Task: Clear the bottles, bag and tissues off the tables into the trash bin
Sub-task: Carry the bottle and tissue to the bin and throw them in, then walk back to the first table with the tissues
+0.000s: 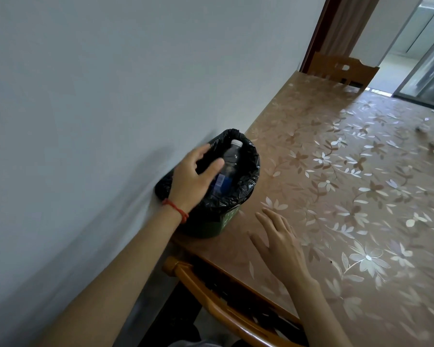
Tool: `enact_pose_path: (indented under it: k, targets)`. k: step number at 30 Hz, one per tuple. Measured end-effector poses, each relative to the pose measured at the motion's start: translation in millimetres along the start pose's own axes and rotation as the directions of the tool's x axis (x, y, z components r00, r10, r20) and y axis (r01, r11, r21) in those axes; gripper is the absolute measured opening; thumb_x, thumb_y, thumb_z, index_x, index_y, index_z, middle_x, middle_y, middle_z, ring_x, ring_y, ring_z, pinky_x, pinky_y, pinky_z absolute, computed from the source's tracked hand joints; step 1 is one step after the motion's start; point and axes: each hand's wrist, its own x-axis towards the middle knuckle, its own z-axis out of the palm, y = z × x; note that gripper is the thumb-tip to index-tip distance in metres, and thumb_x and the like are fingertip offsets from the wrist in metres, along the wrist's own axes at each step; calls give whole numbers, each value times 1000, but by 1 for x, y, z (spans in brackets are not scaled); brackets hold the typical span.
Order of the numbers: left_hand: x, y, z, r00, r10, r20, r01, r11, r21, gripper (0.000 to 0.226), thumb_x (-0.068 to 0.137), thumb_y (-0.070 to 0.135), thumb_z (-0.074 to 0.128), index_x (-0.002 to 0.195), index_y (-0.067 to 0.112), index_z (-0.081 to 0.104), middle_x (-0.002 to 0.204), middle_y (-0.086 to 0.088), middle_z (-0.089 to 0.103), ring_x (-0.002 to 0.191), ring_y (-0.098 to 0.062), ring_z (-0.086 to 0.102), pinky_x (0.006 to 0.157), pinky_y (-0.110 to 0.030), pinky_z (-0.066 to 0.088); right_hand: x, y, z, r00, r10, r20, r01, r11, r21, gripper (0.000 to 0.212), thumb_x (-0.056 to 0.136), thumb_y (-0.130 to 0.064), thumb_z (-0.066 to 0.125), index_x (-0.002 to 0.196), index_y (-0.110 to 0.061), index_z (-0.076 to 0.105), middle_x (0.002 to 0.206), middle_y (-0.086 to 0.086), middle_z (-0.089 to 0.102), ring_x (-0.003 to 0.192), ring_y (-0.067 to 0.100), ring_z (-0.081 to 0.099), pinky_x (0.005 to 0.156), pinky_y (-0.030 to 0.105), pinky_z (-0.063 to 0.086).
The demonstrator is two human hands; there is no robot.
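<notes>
A green trash bin (206,227) lined with a black bag stands on the table's near left corner against the wall. A clear plastic bottle (229,166) with a white cap and blue label lies tilted inside it. My left hand (191,181) hovers over the bin's mouth, fingers spread and loose, holding nothing. My right hand (278,241) rests flat above the table just right of the bin, fingers straight. Small crumpled tissues (422,128) lie at the table's far right.
The table (336,171) has a brown floral cover and runs along a white wall (98,83). A wooden chair (211,301) is tucked under its near edge; another chair (341,67) stands at the far end by a doorway.
</notes>
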Motion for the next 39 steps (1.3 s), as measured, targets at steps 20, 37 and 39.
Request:
enact_pose_path:
  k: [20,37,39]
  targets:
    - [-89,-47,89,747,233,622,-656,404,637,62,83,49,33,123,8,56,126,-12,61,119,-28,55,95,-49,47,-78,42,-30,938,345,-35,-343,909,-237,55,88,-52,33,119,-14,58,126,11,60,113,27,59,88,42,50]
    - [-127,-22,188,270,283,920,-935,304,181,73,94,51,3,125,7,53,126,-14,60,117,-30,56,98,-48,39,-240,49,-66,495,805,-328,-868,472,-151,55,86,-47,40,116,-5,61,119,16,63,109,32,60,86,42,50]
    - [-139,-15,203,199,293,935,-950,292,111,73,95,50,3,124,6,53,125,-15,60,116,-31,57,96,-50,43,-260,45,-69,415,837,-356,-909,399,-119,56,86,-46,37,116,-5,61,118,17,63,108,32,60,87,42,49]
